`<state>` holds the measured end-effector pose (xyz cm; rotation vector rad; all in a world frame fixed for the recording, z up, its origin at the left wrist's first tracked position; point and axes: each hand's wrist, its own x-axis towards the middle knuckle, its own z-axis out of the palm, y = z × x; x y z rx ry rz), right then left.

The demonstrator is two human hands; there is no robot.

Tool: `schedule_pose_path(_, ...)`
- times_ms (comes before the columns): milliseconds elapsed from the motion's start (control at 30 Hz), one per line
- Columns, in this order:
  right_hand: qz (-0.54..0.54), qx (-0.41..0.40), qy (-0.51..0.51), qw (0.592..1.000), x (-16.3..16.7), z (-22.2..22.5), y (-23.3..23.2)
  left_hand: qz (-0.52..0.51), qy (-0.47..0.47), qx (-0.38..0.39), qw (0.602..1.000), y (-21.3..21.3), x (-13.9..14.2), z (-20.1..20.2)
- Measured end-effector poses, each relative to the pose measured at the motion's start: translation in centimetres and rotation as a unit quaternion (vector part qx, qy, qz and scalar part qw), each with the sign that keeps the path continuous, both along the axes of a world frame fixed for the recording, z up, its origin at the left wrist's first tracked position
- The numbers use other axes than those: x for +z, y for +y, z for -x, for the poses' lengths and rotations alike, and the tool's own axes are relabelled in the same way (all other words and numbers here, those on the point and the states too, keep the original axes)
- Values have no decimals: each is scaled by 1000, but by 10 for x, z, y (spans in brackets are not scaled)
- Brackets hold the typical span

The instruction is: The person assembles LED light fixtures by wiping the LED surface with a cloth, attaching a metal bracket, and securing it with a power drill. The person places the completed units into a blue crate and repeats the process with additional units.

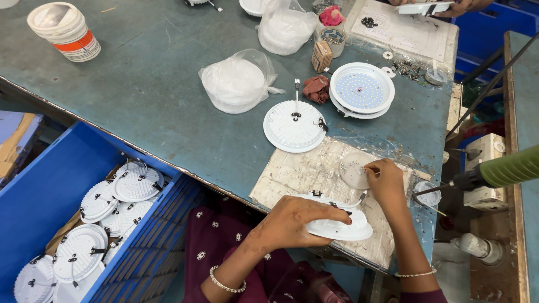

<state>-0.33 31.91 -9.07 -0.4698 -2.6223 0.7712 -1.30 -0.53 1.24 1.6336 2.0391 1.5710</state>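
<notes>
My left hand (295, 221) grips a round white lamp housing (339, 227) near the table's front edge, on a worn taped mat (303, 171). My right hand (386, 179) touches a thin round disc (352, 170) lying on that mat, fingertips at its right edge. Farther back lies a finished white housing (295, 126) face down with black spring clips and a rod standing on it. To its right sits a stack of white housings (361, 90) showing a dotted light board.
A blue crate (45, 185) at the left holds several white housings. Two plastic bags (238, 81) of white parts, a white tub (63, 29), a red cloth (317, 88) and loose screws (407, 68) lie on the green table. A hanging green power screwdriver (499, 171) sits right. Another person's hands (449, 7) work at the far edge.
</notes>
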Motion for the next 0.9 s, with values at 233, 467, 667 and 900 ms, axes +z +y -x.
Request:
schedule_pose_path(233, -19, -35, -12, 999, 0, 6, -17, 8, -16, -16, 1000, -1, 1, 2)
schedule_pose_path(467, 160, 48, 23, 986, 53, -22, -29, 8, -45, -7, 999, -4, 2, 2)
schedule_pose_path(667, 420, 210, -30, 883, 94, -83, -59, 29, -58, 6, 998, 0, 2, 6)
schedule_pose_path(900, 451, 208, -52, 866, 104, -97, -83, 24, -22, 11, 999, 10, 5, 6)
